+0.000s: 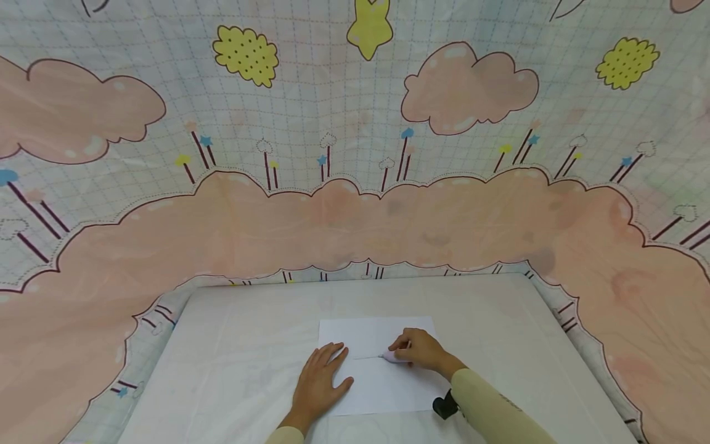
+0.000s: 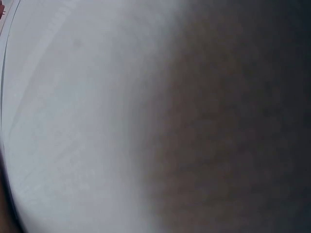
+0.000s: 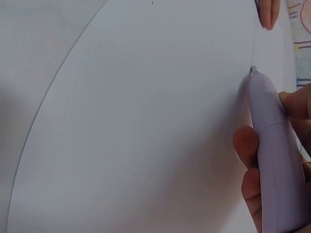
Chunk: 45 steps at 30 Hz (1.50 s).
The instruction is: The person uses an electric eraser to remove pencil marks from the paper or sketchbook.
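A white sheet of paper (image 1: 383, 394) lies on the white-covered table, with a thin line running across its middle. My left hand (image 1: 317, 382) rests flat on the paper's left side, fingers spread and thumb pointing towards the line. In the left wrist view a blurred, dark skin surface fills the right half. On the right of the sheet, my right hand (image 1: 423, 350) grips a lilac utility knife (image 3: 279, 160) between thumb and fingers. Its small grey metal tip points left and meets the paper at the right end of the line. Fingertips of the left hand show beyond the tip in the right wrist view.
A white cloth covers the table (image 1: 238, 357). Behind and around it hangs a patterned curtain (image 1: 355, 228) with clouds and stars. A black heart-shaped piece (image 1: 445, 405) sits beside the right sleeve (image 1: 493, 407), over the paper's lower right corner.
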Each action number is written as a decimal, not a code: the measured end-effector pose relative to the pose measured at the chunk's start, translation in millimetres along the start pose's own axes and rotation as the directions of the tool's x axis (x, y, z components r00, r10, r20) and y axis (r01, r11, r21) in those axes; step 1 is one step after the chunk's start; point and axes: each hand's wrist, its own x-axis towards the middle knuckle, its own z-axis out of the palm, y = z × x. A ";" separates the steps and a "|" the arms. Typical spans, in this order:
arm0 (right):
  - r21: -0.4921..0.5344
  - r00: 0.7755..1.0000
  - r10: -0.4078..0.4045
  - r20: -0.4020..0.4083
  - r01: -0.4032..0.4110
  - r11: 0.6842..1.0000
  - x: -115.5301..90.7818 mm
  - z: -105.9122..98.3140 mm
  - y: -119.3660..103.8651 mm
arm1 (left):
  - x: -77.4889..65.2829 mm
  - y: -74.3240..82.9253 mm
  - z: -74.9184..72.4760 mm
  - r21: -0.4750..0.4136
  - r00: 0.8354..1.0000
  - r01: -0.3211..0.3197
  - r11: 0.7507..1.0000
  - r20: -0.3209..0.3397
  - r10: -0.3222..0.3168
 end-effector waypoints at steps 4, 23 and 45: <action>0.002 1.000 -0.002 0.003 0.002 1.000 -0.1 -0.7 2.8 | -0.1 -1.3 0.5 0.003 1.000 -0.005 1.000 -0.004 0.005; 0.005 1.000 0.017 0.006 -0.017 1.000 -0.9 -5.5 -4.0 | 2.6 -2.1 -2.7 -0.002 1.000 -0.004 1.000 -0.001 0.004; 0.010 0.999 0.046 -0.002 -0.046 0.999 1.9 -2.8 0.2 | 5.0 -1.8 -3.4 -0.013 1.000 0.000 1.000 0.018 0.000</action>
